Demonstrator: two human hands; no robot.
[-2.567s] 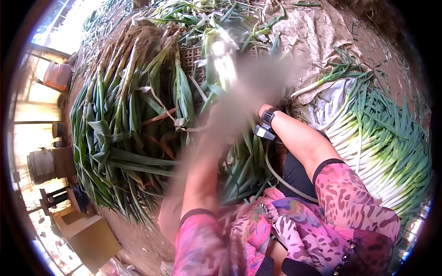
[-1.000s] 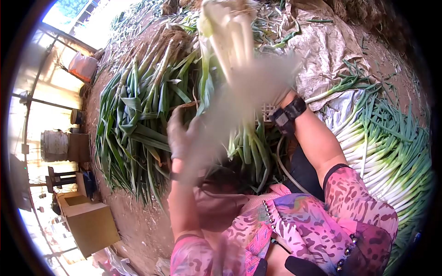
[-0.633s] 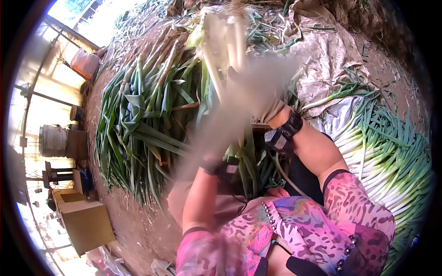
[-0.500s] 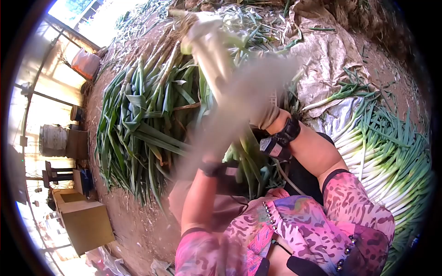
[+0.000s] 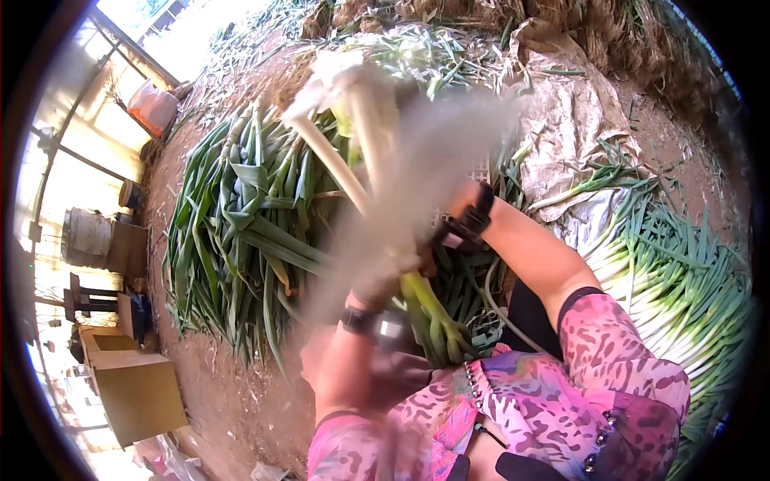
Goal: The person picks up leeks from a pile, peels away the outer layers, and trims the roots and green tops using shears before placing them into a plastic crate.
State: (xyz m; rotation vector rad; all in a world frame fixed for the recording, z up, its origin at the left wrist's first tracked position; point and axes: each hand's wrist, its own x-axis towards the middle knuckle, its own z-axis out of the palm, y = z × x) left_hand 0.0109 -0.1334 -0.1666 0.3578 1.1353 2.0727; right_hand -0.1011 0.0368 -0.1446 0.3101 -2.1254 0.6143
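A broad grey blur crosses the middle of the view and covers much of both hands. My left hand point(image 5: 383, 282) is closed around some leeks point(image 5: 327, 158), whose pale stalks point up and away. Their green leaves point(image 5: 431, 321) hang down toward my lap. My right hand point(image 5: 459, 210) is close to the stalks on the right, its fingers hidden by the blur. Each wrist wears a dark band. Left of my hands lies a big heap of untrimmed leeks point(image 5: 212, 216).
Cleaned leeks point(image 5: 642, 280) with white stems lie in a row on the right. Beyond is a crumpled beige sheet point(image 5: 565, 104). Leaf scraps point(image 5: 417, 52) litter the ground ahead. A cardboard box point(image 5: 136, 385) and a bucket point(image 5: 87, 237) stand at the left.
My right hand has moved slightly left and toward the stalks. The held leeks' pale ends have spread apart, one stalk now slanting left. The view has shifted slightly.
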